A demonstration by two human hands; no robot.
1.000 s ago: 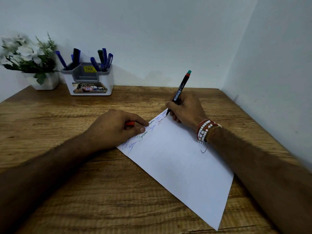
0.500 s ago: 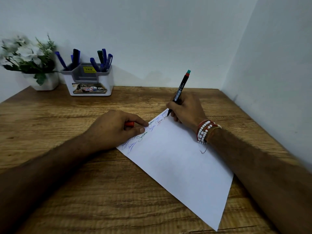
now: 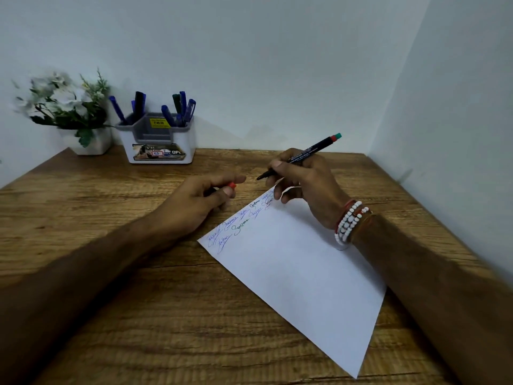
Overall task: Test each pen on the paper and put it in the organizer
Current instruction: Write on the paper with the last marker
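Lifted both hands off the paper since a second ago, swung the pen down from steep to a low slant, and drew the tip away from the sheet's far corner.

Grips one black pen in the right hand, fingers curled round the barrel, green-and-red end up and to the right, bare tip aimed left over the table. Pinches one red cap in the left hand between thumb and curled fingers, forefinger stretched forward. Leaves cap and pen tip near each other but apart.

Counts one sheet, lying slantwise on the wood, with two rows of scribbles in blue and dark ink along its upper left edge. Counts one white organizer at the back left against the wall, well apart from both hands, with at least six stored pens standing in it, mostly blue-capped, two darker; cannot tell the exact number where caps overlap. Counts one flower pot just left of the organizer, white blooms above. Shows several bracelets on the right wrist, white beads and red bands.
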